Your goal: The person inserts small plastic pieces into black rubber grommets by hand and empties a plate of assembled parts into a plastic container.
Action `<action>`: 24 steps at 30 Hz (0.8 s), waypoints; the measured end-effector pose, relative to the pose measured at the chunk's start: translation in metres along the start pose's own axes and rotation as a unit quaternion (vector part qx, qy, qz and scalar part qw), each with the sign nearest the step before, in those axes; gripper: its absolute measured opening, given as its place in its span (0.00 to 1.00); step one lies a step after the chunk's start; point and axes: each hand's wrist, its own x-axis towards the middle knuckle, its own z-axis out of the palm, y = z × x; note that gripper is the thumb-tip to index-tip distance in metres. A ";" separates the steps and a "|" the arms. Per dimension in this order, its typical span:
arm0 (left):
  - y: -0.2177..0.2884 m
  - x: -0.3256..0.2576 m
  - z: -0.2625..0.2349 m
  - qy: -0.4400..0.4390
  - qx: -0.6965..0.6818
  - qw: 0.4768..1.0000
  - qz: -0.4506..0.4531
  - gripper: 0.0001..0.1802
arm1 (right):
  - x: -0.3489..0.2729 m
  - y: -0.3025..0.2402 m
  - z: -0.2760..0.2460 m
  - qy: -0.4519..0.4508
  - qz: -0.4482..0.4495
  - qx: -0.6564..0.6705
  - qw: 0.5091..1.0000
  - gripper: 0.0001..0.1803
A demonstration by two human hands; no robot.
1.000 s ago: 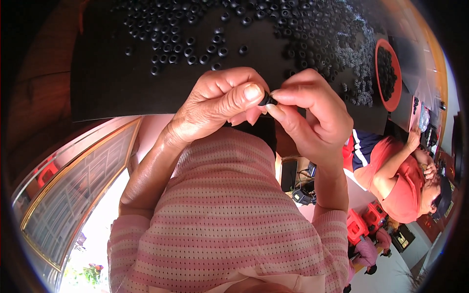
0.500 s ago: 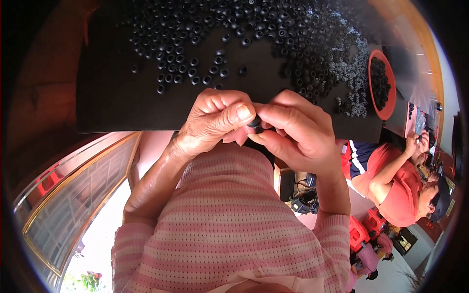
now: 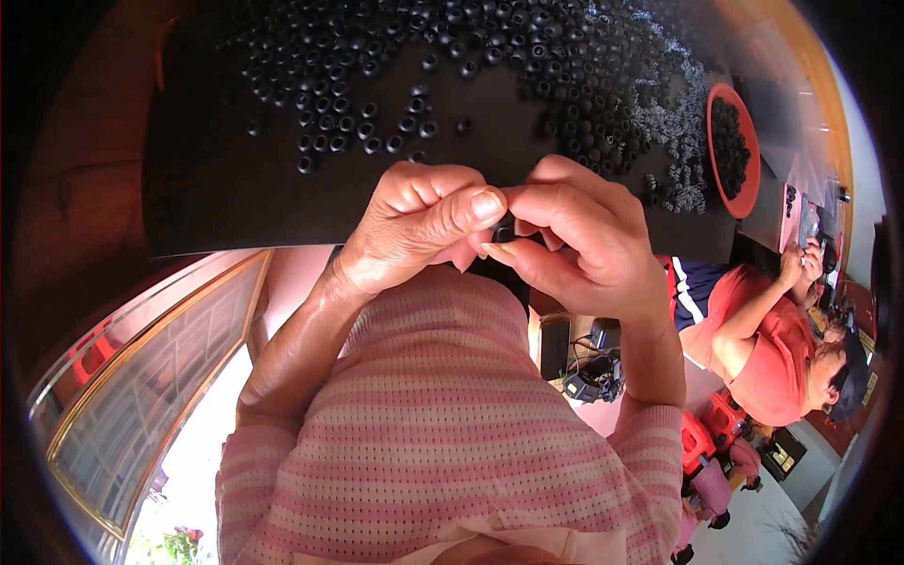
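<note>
Close together above the near edge of the dark table [image 3: 235, 202] are my two hands. A small black rounded hollow piece [image 3: 505, 229] is pinched between them, mostly covered by fingertips. My left hand [image 3: 414, 221] is closed, its thumb pressed against the piece from the left. On the other side, my right hand [image 3: 593, 235] grips it between thumb and index finger. Beyond the hands, many similar black hollow pieces [image 3: 330, 104] lie loose on the table. A heap of small metal coil springs [image 3: 669, 122] spreads at the right.
An orange bowl [image 3: 741, 203] of black pieces stands at the table's right end. Further right, a co-worker in a red shirt [image 3: 767, 344] handles something small. Black cables and adapters [image 3: 595, 367] are below the table's edge. A gold-framed glass panel [image 3: 151, 377] stands at left.
Both hands stay pinched on the black piece, with small shifts of the fingers; less of the piece shows now. The view has shifted slightly, so the table sits a little higher.
</note>
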 end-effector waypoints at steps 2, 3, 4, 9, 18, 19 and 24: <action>0.003 0.001 0.000 -0.005 0.014 1.000 -0.003 0.21 | -0.002 0.001 0.000 -0.003 -0.004 0.001 1.000 0.14; 0.005 0.002 -0.001 -0.024 0.004 1.000 -0.014 0.21 | -0.002 0.003 0.000 -0.003 -0.013 0.002 1.000 0.14; 0.005 0.002 -0.002 -0.044 -0.005 0.999 -0.025 0.21 | -0.003 0.003 0.001 -0.002 -0.021 0.003 1.000 0.13; 0.002 0.002 -0.001 -0.056 0.014 0.998 -0.035 0.21 | -0.002 0.003 -0.001 -0.007 -0.033 0.002 0.999 0.13; 0.007 0.005 0.001 -0.064 0.043 0.995 -0.064 0.23 | 0.002 -0.003 -0.016 -0.077 0.037 -0.036 0.996 0.14; 0.006 0.005 0.001 -0.068 0.056 0.994 -0.066 0.23 | 0.001 -0.003 -0.017 -0.094 0.036 -0.042 0.994 0.14; 0.001 0.006 0.003 -0.068 0.056 0.996 -0.021 0.22 | 0.002 0.005 -0.016 -0.120 -0.031 -0.042 0.991 0.12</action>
